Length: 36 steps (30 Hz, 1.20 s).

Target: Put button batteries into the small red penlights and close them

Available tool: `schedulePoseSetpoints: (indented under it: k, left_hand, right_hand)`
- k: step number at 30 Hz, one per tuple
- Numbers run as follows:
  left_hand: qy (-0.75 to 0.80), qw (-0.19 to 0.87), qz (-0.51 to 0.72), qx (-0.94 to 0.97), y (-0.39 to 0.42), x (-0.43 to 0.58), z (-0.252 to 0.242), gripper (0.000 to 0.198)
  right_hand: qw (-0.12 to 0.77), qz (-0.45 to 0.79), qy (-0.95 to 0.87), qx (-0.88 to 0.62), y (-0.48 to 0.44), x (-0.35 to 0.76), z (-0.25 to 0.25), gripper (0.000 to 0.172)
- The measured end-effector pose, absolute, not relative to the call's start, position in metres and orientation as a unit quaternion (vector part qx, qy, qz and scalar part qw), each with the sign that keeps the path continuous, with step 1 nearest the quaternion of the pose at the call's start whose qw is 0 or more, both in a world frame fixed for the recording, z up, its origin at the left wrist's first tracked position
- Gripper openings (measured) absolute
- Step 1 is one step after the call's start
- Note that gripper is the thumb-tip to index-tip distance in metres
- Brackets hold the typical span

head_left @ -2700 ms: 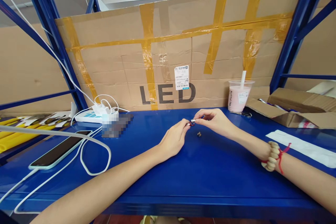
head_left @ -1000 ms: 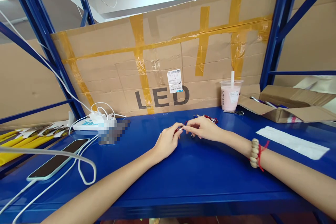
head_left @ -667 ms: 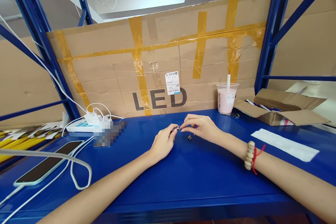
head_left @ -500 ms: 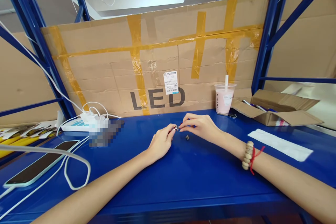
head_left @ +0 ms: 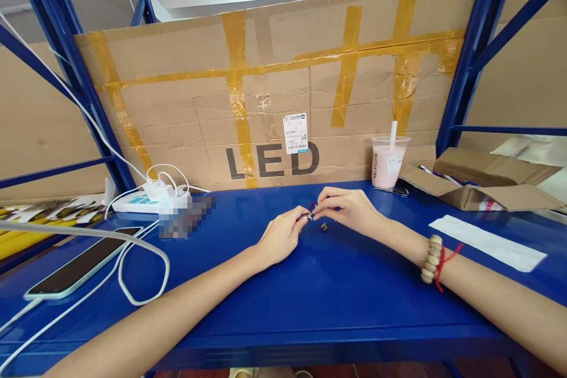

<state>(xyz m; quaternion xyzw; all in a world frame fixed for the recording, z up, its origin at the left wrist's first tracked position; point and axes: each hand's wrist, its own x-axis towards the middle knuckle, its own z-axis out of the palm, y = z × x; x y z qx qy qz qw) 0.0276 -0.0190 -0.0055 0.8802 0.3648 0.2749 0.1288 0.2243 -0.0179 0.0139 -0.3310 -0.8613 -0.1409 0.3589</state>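
Over the blue tabletop (head_left: 283, 301), both hands meet near the middle of the view. My left hand (head_left: 280, 238) is closed, thumb and forefinger pinching a small shiny metal piece (head_left: 309, 216). From the right, my right hand (head_left: 349, 210) reaches in with its fingertips pinched close to that piece. A bit of thin red strand (head_left: 312, 207) shows by its fingertips; what exactly the right fingers grip is too small to tell. Just below the right fingers, a small dark metal part (head_left: 324, 227) lies on the tabletop. The right wrist wears a beaded bracelet (head_left: 431, 258) with a red string.
A pink drink cup (head_left: 388, 162) stands at the back right beside an open cardboard box (head_left: 491, 195). A white strip (head_left: 487, 242) lies in front. Left are a phone (head_left: 84, 263), white cables and a power strip (head_left: 137, 202). A cardboard panel (head_left: 283, 88) closes the back.
The view has tilted slightly down and turned a little left. Both hands stay together around the small metal piece, and more of the red strand shows between them.
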Motion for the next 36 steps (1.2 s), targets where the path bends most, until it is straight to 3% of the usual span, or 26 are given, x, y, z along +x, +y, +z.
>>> schedulePoseSetpoints:
  k: [9,17,25,36]
  left_hand:
    - [0.314,0.176,0.294,0.885,-0.018,0.023,-0.010,0.006]
    - [0.296,0.129,0.325,0.889,-0.014,0.024,-0.013,0.013]
    - [0.295,0.139,0.335,0.884,-0.012,0.026,-0.012,0.015]
    - [0.342,0.162,0.339,0.861,-0.009,0.030,-0.014,0.014]
  right_hand:
    - [0.407,0.011,-0.837,-0.365,-0.018,0.219,0.005,0.014]
    - [0.388,0.220,-0.807,-0.387,-0.017,0.216,0.004,0.017]
    - [0.386,0.264,-0.779,-0.419,-0.014,0.213,-0.003,0.029]
    - [0.366,0.244,-0.783,-0.440,-0.017,0.210,0.002,0.031]
